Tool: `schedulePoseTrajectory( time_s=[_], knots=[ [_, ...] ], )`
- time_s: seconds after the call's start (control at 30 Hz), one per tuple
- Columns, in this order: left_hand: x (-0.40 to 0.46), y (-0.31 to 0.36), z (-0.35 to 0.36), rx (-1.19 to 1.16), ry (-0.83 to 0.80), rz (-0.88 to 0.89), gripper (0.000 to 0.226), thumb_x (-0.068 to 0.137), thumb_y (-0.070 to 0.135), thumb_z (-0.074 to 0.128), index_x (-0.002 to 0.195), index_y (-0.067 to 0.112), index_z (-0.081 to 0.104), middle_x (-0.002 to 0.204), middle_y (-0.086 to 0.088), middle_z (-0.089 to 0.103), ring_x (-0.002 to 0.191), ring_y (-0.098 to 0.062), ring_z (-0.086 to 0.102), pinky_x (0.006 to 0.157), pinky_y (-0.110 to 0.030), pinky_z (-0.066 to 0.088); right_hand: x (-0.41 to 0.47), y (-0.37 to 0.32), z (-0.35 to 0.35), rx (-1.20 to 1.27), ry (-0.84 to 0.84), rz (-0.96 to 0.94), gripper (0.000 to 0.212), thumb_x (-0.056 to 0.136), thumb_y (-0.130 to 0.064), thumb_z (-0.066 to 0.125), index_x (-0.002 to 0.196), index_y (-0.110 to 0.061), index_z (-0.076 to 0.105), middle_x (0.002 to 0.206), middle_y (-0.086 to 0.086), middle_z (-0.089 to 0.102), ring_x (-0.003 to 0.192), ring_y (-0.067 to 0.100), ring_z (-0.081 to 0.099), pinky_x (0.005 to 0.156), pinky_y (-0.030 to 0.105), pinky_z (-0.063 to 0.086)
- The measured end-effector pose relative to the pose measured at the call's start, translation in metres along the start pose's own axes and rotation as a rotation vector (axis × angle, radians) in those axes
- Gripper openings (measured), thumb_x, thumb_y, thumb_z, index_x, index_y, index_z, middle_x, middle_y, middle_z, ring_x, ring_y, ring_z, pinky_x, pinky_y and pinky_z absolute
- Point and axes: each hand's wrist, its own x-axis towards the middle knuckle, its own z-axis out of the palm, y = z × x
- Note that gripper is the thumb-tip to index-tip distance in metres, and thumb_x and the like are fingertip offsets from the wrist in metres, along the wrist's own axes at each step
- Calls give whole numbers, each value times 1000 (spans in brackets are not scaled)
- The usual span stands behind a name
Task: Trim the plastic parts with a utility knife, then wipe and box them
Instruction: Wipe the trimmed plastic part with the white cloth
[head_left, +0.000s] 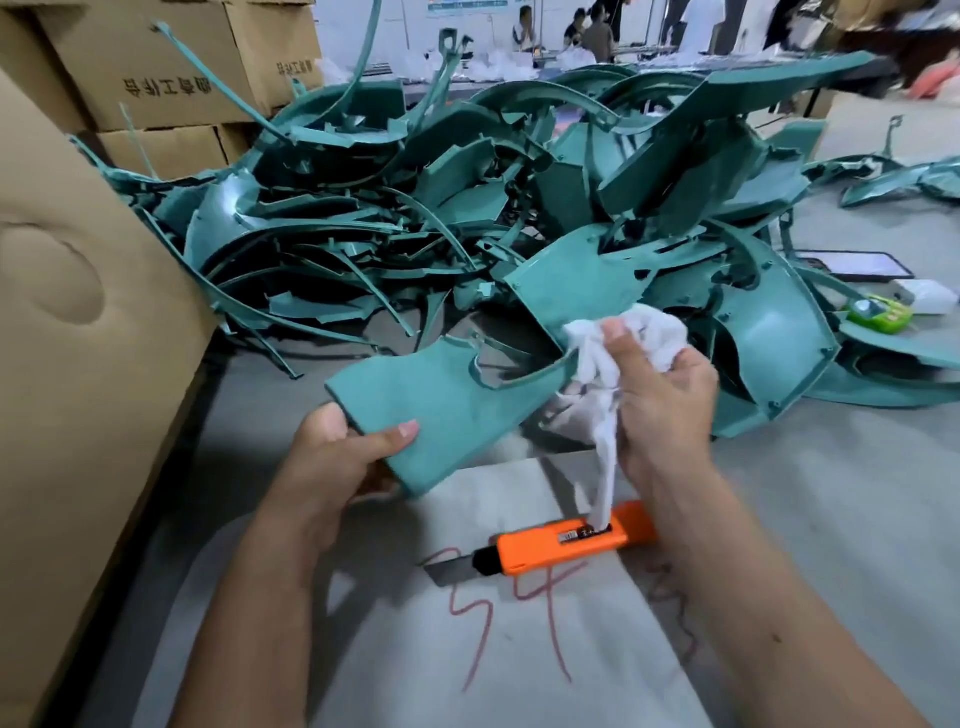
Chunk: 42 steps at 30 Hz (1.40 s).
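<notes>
Now left hand grips teal plastic part low, thumb on top; right hand bunches white cloth.

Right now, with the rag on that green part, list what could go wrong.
1. The orange utility knife lies below the hands with its blade out, and the white rag in the right hand dangles onto it; the rag could snag and drag the knife.
2. The left hand holds the green plastic part only at one end, so wiping pressure might twist it loose.
3. The pile of green parts looks loosely stacked and could slide.
</notes>
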Motion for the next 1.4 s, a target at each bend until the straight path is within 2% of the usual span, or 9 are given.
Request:
schedulePoseTrajectory(
  time_s=[0.1, 0.23, 0.33, 0.43, 0.57, 0.77, 1.1, 1.23, 1.4],
  knots=[
    [-4, 4, -18, 0, 45, 19, 42, 68, 4, 80, 109, 4, 70, 104, -16, 78, 96, -40, 69, 91, -62, 47, 22, -9, -20, 37, 194, -23, 18, 91, -23, 81, 73, -23, 80, 84, 6, 80, 76, 22, 78, 65, 39, 64],
    [-6, 7, -6, -77, 6, 51, 55, 63, 9, 80, 117, 5, 70, 114, -18, 75, 100, -39, 70, 85, -55, 45, 21, -3, -18, 43, 138, -27, 24, 80, -50, 81, 75, -26, 80, 89, 8, 80, 81, 25, 78, 67, 41, 64],
    [-1, 4, 3, -273, 64, 45, 48, 71, 7, 75, 119, 5, 69, 113, -12, 77, 98, -31, 75, 79, -42, 60, 12, 0, -11, -26, 95, -39, 40, 99, -51, 63, 73, -23, 76, 75, 0, 77, 69, 15, 74, 57, 28, 59],
    [1, 1, 25, -479, 137, 3, 30, 89, 2, 65, 119, 1, 65, 106, -12, 72, 74, -18, 68, 54, -21, 48, -9, 8, 4, -187, -153, -5, 41, 97, -50, 54, 89, -14, 70, 71, -1, 76, 60, 10, 71, 49, 21, 53],
    [-6, -2, 59, -592, 141, -9, 34, 93, 4, 65, 126, -2, 61, 110, -19, 70, 84, -24, 65, 64, -27, 46, -46, 31, 29, -167, -567, 148, 23, 104, -28, 62, 102, -8, 73, 89, 7, 80, 81, 18, 77, 67, 25, 60],
    [-6, -3, 57, -501, 333, 123, 33, 91, -1, 71, 123, -7, 63, 111, -26, 73, 66, -21, 69, 48, -21, 53, -55, 48, 36, -244, -628, 199, 15, 98, -16, 73, 111, -9, 76, 108, 12, 80, 104, 34, 76, 98, 56, 58],
    [-8, 3, 39, -148, 67, 51, 17, 88, -4, 71, 105, -3, 65, 67, -6, 68, 41, -11, 50, 36, -18, 33, -13, 9, 10, -115, -141, -36, 19, 91, -11, 80, 79, -4, 67, 69, 6, 65, 58, 15, 58, 53, 27, 50],
    [-9, 7, 33, -161, 27, 10, 15, 89, -4, 69, 103, -1, 65, 60, 1, 65, 35, -4, 46, 35, -13, 30, -10, 5, 3, -273, -160, -219, 21, 91, -24, 82, 74, -20, 70, 65, 2, 64, 53, 22, 56, 52, 26, 45],
    [-7, 7, 21, -132, 42, -58, 17, 86, 0, 72, 103, 2, 67, 59, 2, 64, 35, -5, 46, 35, -13, 31, -13, 1, 7, -265, -184, -132, 30, 91, -27, 81, 63, -28, 69, 57, -3, 57, 43, 13, 48, 44, 19, 39]
  ],
)
